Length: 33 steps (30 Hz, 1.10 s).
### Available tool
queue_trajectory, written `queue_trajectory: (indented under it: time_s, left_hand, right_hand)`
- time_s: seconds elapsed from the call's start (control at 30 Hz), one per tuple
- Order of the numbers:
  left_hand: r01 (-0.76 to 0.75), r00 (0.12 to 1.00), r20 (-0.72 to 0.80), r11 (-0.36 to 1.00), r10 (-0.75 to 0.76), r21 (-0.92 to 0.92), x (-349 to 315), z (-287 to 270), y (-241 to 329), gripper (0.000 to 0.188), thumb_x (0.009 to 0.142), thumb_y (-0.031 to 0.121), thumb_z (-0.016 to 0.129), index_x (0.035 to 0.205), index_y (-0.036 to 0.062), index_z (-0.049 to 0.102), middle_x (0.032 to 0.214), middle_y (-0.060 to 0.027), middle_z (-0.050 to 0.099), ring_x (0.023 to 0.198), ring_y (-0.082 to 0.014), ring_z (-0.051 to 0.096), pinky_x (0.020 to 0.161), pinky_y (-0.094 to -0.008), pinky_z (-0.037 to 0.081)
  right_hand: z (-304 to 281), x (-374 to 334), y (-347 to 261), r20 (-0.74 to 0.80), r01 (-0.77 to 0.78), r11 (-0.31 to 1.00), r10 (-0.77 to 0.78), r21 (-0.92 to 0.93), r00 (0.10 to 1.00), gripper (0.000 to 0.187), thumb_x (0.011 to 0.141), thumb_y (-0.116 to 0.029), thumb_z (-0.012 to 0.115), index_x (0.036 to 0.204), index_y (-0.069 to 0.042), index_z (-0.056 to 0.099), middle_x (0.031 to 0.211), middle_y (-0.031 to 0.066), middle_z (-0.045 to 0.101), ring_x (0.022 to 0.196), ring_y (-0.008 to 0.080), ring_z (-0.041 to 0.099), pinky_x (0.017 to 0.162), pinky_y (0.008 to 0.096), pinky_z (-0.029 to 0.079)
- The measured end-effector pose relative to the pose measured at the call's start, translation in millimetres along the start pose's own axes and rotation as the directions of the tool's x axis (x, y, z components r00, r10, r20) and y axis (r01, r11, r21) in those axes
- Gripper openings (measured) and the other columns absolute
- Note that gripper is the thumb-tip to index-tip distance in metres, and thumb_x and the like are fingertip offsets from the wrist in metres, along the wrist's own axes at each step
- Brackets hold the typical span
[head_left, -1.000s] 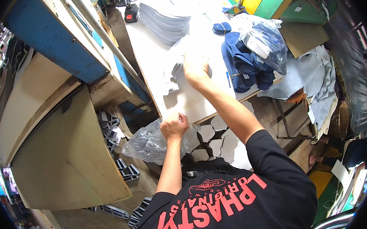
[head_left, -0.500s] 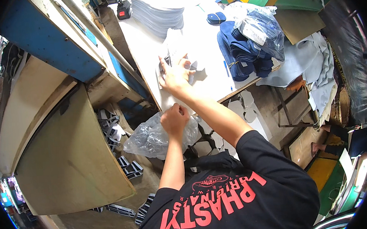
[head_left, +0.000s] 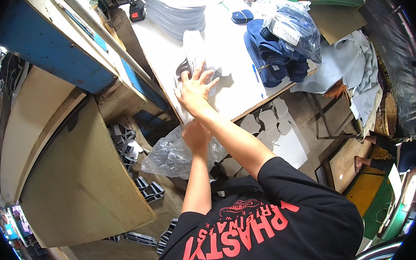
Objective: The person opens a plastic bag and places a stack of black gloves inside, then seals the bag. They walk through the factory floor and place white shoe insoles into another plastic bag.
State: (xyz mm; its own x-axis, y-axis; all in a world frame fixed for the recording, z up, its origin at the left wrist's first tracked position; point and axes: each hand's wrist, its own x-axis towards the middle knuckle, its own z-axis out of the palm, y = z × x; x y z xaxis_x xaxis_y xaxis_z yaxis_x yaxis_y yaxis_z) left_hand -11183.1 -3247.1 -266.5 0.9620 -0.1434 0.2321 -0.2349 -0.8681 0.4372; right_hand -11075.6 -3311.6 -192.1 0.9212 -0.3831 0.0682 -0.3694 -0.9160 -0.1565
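Observation:
My right hand (head_left: pixel 195 91) lies over a small pile of grey and white cut pieces (head_left: pixel 182 67) near the front left of the white table (head_left: pixel 241 90). Its fingers are spread and touch the pile, which they partly cover. A pale stacked strip (head_left: pixel 193 42) reaches away beyond the fingertips. Below the right wrist, at the table's front edge, my left hand (head_left: pixel 197 136) is closed at a clear plastic bag (head_left: pixel 163 155). Its fingertips are hidden behind my right forearm. The bag hangs on both sides of that hand.
A tall stack of grey sheets (head_left: pixel 177 12) stands farther back, beside a black and red tool battery (head_left: pixel 137 11). Bundled dark blue pieces (head_left: pixel 265 52) and a filled plastic bag (head_left: pixel 295 25) lie at the right. A blue cabinet (head_left: pixel 40 45) borders the left.
My right hand has spread its fingers and settled over the pile. My left hand has slipped partly behind the right forearm, still closed. The view has shifted slightly.

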Motion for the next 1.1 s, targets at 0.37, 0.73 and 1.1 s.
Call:
queue_trajectory:
  time_s: [0.37,0.73,1.1]
  left_hand:
    - [0.031,0.998,0.052,0.999,-0.032,0.028,2,-2,-1,0.030,0.090,0.038,0.065,0.076,0.0120,0.071,0.075,-0.0118,0.073,0.071,-0.0346,0.072,0.064,-0.0478,0.055]
    - [-0.049,0.984,-0.173,0.998,0.042,-0.040,5,1,4,0.017,0.080,0.024,0.069,0.068,0.0132,0.064,0.064,-0.0093,0.067,0.058,-0.0323,0.068,0.055,-0.0452,0.055]
    - [-0.008,0.993,-0.120,0.997,-0.001,-0.077,4,-5,2,0.016,0.080,0.027,0.069,0.073,0.0127,0.070,0.068,-0.0110,0.069,0.059,-0.0332,0.068,0.054,-0.0447,0.054]
  right_hand:
    - [-9,12,-9,0.144,-0.094,0.992,0.106,-0.089,0.984,0.051,0.094,-0.038,0.064,0.127,0.002,0.068,0.169,0.0355,-0.004,0.145,0.0659,0.022,0.106,0.0873,0.021]
    - [-15,26,51,-0.138,0.043,0.950,0.000,0.309,0.990,0.066,0.083,-0.045,0.076,0.126,0.003,0.062,0.140,0.0330,0.046,0.130,0.0486,0.044,0.100,0.0554,0.051]
    - [-123,-59,187,0.154,-0.178,-0.175,-0.144,0.968,0.977,0.059,0.101,-0.034,0.057,0.147,0.001,0.046,0.135,0.0183,0.061,0.119,0.0308,0.065,0.096,0.0513,0.058]
